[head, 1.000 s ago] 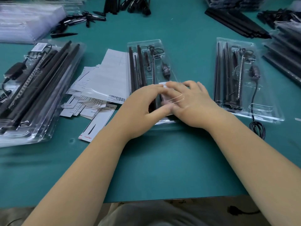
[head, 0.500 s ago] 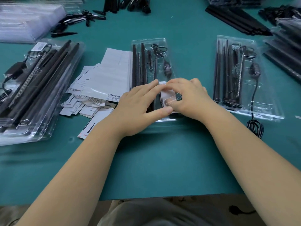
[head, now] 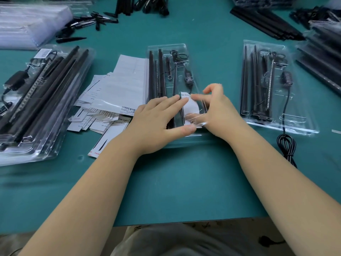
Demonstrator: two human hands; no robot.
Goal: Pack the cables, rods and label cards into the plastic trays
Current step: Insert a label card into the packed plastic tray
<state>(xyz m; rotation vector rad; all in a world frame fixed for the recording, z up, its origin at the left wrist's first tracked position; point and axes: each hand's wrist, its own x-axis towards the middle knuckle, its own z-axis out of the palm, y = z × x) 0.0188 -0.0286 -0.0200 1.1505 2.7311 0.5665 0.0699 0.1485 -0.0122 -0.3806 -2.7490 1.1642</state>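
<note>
I see the centre tray (head: 167, 50) on the bench (head: 184, 172); left hand (head: 156, 122) presses flat on its rods; right hand (head: 219, 111) pinches the curled label card (head: 191, 109) inside

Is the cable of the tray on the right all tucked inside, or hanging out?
Hanging out. The cable leaves the right tray over its near edge, and its coiled bundle lies on the green table outside.

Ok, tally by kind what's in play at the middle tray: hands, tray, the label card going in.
Hands: 2, left hand and right hand
Trays: 1, middle tray
Label cards: 1, label card
Total: 4
</note>
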